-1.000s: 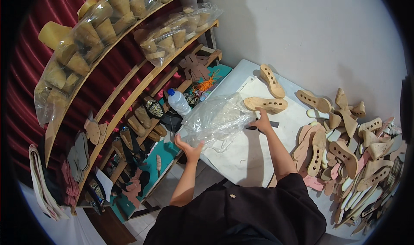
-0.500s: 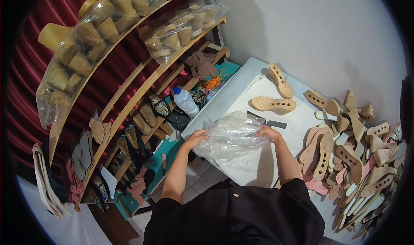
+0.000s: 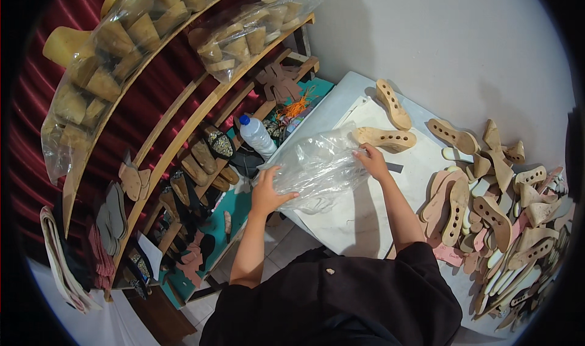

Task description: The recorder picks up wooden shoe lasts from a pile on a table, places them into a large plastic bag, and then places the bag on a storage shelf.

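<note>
A crumpled clear plastic bag (image 3: 320,169) lies across the near left part of the white-covered table. At its left side, my left hand (image 3: 267,192) has its thumb stretched out over the plastic and its fingers apart. My right hand (image 3: 372,161) pinches the bag's right edge between thumb and fingers. Just beyond that hand lies a wooden sole with holes along its side (image 3: 385,139). Another such sole (image 3: 393,105) stands farther back. A dark flat strip (image 3: 395,167) shows beside my right wrist, partly hidden.
A large heap of wooden soles and insoles (image 3: 518,236) covers the table's right side. On the left, wooden shelves hold shoes (image 3: 195,170) and bagged wooden heels (image 3: 146,32). A water bottle with a blue cap (image 3: 258,137) stands at the table's left edge. A wall (image 3: 439,41) rises behind.
The bag has spread out flatter and reaches farther back, covering part of the dark strips. My left hand has opened from its grip; my right hand has moved up and slightly left.
</note>
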### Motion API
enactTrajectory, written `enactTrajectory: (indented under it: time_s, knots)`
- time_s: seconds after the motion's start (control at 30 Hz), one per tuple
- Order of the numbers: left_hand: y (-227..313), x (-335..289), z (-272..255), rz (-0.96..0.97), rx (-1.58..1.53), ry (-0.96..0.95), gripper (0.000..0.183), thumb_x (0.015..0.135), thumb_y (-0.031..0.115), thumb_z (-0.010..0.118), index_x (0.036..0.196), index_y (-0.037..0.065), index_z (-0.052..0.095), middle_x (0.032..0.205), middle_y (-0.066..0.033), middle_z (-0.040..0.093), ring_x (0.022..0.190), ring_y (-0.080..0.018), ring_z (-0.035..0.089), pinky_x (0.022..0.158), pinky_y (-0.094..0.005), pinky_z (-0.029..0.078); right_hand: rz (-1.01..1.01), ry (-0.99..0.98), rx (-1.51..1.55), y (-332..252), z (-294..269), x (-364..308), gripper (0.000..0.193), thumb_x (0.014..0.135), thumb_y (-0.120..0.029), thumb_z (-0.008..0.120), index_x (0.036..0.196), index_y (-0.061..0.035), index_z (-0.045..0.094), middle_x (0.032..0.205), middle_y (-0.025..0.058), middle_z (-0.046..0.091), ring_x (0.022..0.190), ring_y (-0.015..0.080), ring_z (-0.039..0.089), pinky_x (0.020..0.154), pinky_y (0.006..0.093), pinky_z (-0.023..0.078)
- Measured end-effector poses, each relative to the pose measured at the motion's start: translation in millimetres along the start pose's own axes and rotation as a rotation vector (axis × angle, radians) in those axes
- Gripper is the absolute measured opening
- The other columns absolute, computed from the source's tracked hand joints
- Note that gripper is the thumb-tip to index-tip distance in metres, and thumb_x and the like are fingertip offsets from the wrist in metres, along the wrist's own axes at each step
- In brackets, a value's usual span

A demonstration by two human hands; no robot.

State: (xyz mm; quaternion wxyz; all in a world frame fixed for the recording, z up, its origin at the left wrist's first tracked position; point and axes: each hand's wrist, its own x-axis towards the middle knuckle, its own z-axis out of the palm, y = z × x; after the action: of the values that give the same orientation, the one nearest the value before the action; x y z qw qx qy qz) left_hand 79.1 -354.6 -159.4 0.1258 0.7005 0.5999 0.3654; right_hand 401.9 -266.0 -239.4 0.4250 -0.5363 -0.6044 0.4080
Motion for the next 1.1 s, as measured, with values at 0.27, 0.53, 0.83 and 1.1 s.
enactTrajectory:
  time_s: [0.27, 0.53, 0.83, 1.1]
  knots:
    - [-49, -24, 67, -0.244, 0.040, -0.169, 0.034, 0.077, 0.031, 0.064, 0.094, 0.002, 0.062, 0.092, -0.0152, 0.059, 0.091, -0.0326, 0.058, 0.076, -0.0375, 0.046, -0.557, 0.035, -0.459, -32, 69, -59, 0.034, 0.073, -0.023, 0.063, 0.102, -0.0069, 0.053, 0.101, 0.0154, 0.055, 0.097, 0.0303, 0.050, 0.086, 0.0436, 0.034]
    - [-63, -1, 64, -0.348, -0.234, 0.118, 0.026, 0.086, 0.015, 0.047, 0.102, -0.003, 0.054, 0.095, -0.0242, 0.059, 0.091, -0.0404, 0.056, 0.078, -0.0414, 0.044, 0.074, -0.506, -0.847, -35, 82, -65, 0.033, 0.083, -0.028, 0.044, 0.094, -0.0029, 0.062, 0.083, 0.0177, 0.065, 0.076, 0.0341, 0.064, 0.065, 0.0465, 0.050]
    - [-42, -32, 66, -0.228, 0.015, -0.314, 0.035, 0.079, 0.034, 0.058, 0.092, 0.002, 0.061, 0.079, -0.0197, 0.063, 0.078, -0.0363, 0.061, 0.069, -0.0419, 0.047, -0.278, -0.361, -0.705, -33, 82, -44, 0.035, 0.079, -0.034, 0.050, 0.093, -0.0060, 0.065, 0.085, 0.0180, 0.064, 0.076, 0.0337, 0.062, 0.075, 0.0424, 0.048]
    - [-42, -17, 44, -0.154, 0.254, -0.668, 0.039, 0.069, 0.038, 0.066, 0.081, 0.001, 0.063, 0.083, -0.0150, 0.062, 0.081, -0.0318, 0.059, 0.073, -0.0395, 0.043, -0.044, -0.879, -0.772, -10, 58, -37, 0.045, 0.079, -0.039, 0.052, 0.094, 0.0009, 0.065, 0.096, 0.0231, 0.062, 0.090, 0.0335, 0.061, 0.081, 0.0394, 0.047]
